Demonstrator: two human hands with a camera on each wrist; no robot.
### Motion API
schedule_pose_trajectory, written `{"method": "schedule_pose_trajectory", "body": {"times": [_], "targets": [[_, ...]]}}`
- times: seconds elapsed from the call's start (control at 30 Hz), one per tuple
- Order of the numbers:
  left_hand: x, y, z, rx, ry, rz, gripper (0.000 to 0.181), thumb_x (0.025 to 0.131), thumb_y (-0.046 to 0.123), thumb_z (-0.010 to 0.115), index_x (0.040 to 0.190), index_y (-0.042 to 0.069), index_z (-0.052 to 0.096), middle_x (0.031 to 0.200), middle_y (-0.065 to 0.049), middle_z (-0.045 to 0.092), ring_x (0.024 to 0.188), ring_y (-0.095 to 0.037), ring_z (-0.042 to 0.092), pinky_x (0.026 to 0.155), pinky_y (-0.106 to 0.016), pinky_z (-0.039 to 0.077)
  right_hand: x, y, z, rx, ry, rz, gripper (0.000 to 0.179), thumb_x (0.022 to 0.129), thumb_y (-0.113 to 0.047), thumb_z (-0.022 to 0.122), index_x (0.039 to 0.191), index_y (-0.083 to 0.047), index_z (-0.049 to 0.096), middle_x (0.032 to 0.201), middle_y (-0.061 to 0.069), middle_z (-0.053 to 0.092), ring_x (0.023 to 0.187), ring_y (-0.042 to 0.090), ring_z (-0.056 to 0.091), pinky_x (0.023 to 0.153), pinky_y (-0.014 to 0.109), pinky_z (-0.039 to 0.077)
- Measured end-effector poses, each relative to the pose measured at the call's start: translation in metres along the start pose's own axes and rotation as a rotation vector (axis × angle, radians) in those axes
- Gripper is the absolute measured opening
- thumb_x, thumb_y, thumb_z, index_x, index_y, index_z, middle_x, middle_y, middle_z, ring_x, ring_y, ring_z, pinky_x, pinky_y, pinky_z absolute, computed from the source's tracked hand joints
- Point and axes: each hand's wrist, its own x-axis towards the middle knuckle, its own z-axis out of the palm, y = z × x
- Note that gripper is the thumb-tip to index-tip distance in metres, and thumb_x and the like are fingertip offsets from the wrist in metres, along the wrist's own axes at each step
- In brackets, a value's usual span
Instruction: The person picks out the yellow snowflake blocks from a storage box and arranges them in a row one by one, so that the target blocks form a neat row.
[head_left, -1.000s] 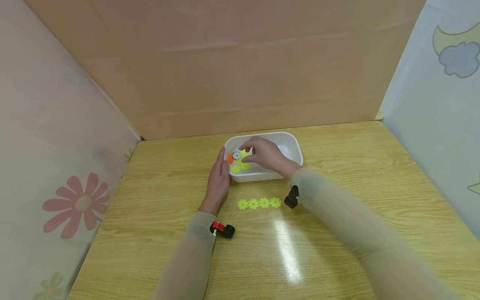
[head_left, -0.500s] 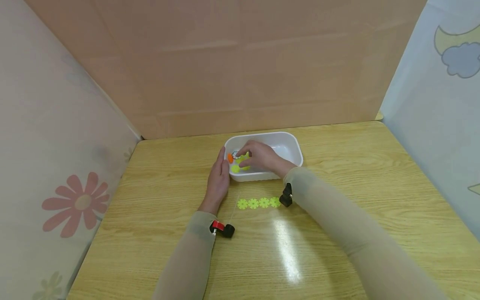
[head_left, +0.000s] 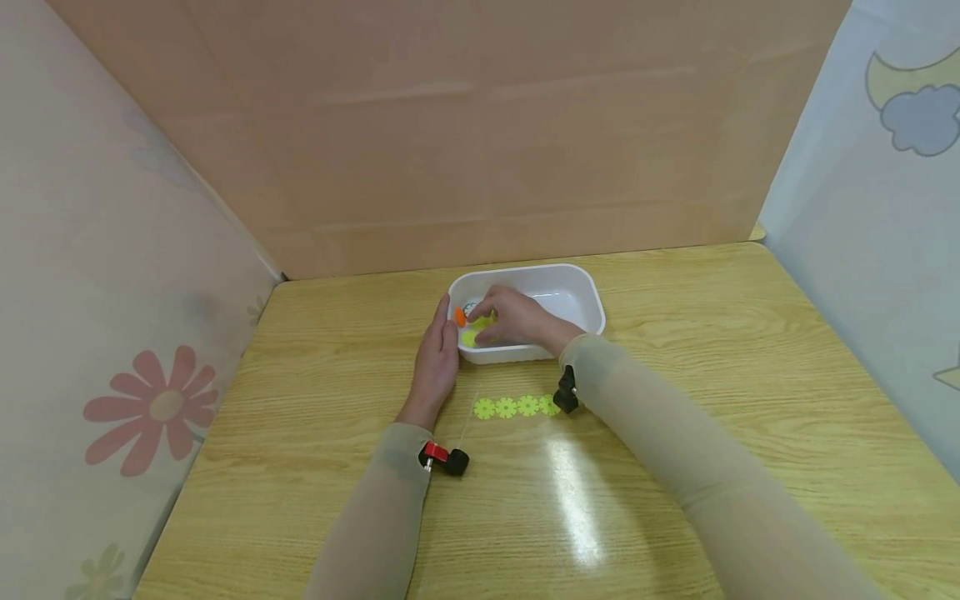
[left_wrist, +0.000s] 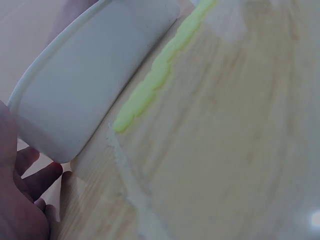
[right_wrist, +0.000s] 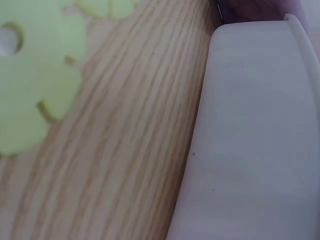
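While the yellow discs [head_left: 468, 338] in the white tray [head_left: 567, 307] lay under the right hand [head_left: 517, 317], its thumb and forefinger stood apart with yellow showing between them; whether they pinched a disc, I could not tell. An orange piece [head_left: 460, 317] sat between the two hands' fingertips, and a white disc [head_left: 470, 308] was partly hidden by the right forefinger. The left hand [head_left: 437, 362] rested with fairly straight fingers against the tray's end. That seemed a sound brace, since a light tray would probably slide; pressing too hard might have tipped it. A good pick called for pinching one disc by its toothed rim, clear of its neighbours, then lifting straight up over the wall.

Nearer the body, between the two wrists, four yellow discs [head_left: 507, 407] made a row on the table [head_left: 322, 392], the end one just beside the right wrist camera [head_left: 566, 392]; keeping that forearm raised would have spared the row.
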Motion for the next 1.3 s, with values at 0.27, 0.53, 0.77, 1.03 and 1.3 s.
{"method": "schedule_pose_trajectory", "body": {"times": [0.27,0.53,0.77,1.03,1.3], "targets": [[0.0004,-0.0017,-0.0013,-0.012,0.001,0.007,0.062,0.120,0.046,0.028,0.179,0.028,0.021,0.181,0.003,0.028,0.166,-0.023,0.025,0.134,-0.052,0.025,0.0010,-0.0003,0.0033,-0.032,-0.017,-0.021,0.042,0.091,-0.026,0.094,0.131,-0.017,0.084,0.120,0.009,0.068,0.113,0.026,0.061,0.098,0.040,0.053],[0.0011,-0.0035,-0.0016,-0.011,-0.001,0.003,0.063,0.120,0.049,0.028,0.179,0.029,0.021,0.181,0.002,0.028,0.166,-0.023,0.025,0.134,-0.053,0.025,0.0025,0.0013,0.0073,-0.077,-0.041,-0.023,0.040,0.093,-0.027,0.093,0.131,-0.021,0.084,0.119,0.008,0.065,0.112,0.025,0.057,0.097,0.039,0.051],[-0.0003,-0.0037,-0.0030,-0.013,-0.001,-0.002,0.063,0.120,0.050,0.028,0.179,0.030,0.021,0.181,0.003,0.028,0.166,-0.023,0.025,0.134,-0.052,0.025,0.0029,0.0005,0.0091,-0.059,-0.038,-0.026,0.036,0.092,-0.025,0.094,0.127,-0.021,0.086,0.117,0.008,0.064,0.113,0.025,0.057,0.096,0.038,0.051],[-0.0001,-0.0057,-0.0029,-0.014,0.007,0.003,0.061,0.120,0.046,0.029,0.179,0.028,0.022,0.180,0.001,0.030,0.165,-0.023,0.026,0.134,-0.052,0.025,0.0022,-0.0001,0.0101,-0.052,-0.029,-0.029,0.032,0.092,-0.025,0.093,0.123,-0.019,0.086,0.116,0.007,0.064,0.114,0.025,0.057,0.097,0.038,0.051],[-0.0006,-0.0040,-0.0024,-0.027,0.003,0.004,0.061,0.121,0.044,0.030,0.179,0.028,0.022,0.181,0.006,0.027,0.166,-0.020,0.025,0.134,-0.052,0.024,0.0023,-0.0010,0.0081,-0.059,-0.029,-0.015,0.031,0.091,-0.024,0.094,0.120,-0.016,0.086,0.119,0.008,0.065,0.116,0.027,0.058,0.103,0.040,0.051]]}}
